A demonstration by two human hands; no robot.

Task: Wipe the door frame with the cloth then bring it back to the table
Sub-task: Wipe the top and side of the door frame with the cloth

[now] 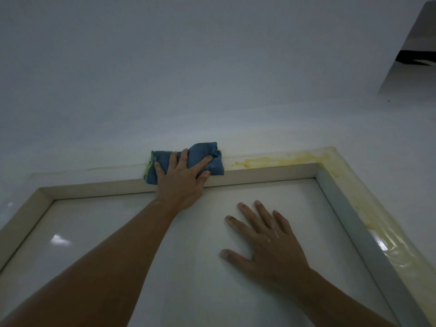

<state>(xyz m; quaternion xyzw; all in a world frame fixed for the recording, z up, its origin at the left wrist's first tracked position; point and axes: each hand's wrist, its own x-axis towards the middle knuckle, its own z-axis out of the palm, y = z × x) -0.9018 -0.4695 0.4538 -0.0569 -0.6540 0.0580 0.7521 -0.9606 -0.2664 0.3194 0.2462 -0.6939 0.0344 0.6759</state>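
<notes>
I look up at the top of a pale door frame (pixel 266 174). My left hand (pixel 181 180) presses a folded blue cloth (pixel 213 159) with a green edge flat against the frame's top rail, near its middle. Yellow stains (pixel 278 161) run along the rail to the right of the cloth and down the frame's right side. My right hand (pixel 264 239) lies flat on the white door (pixel 113 232), fingers spread, holding nothing.
A white wall (pixel 188 79) fills the view above the frame. A shiny, reflective panel (pixel 415 55) shows at the upper right corner. The frame's left upright (pixel 21 223) runs down the left edge.
</notes>
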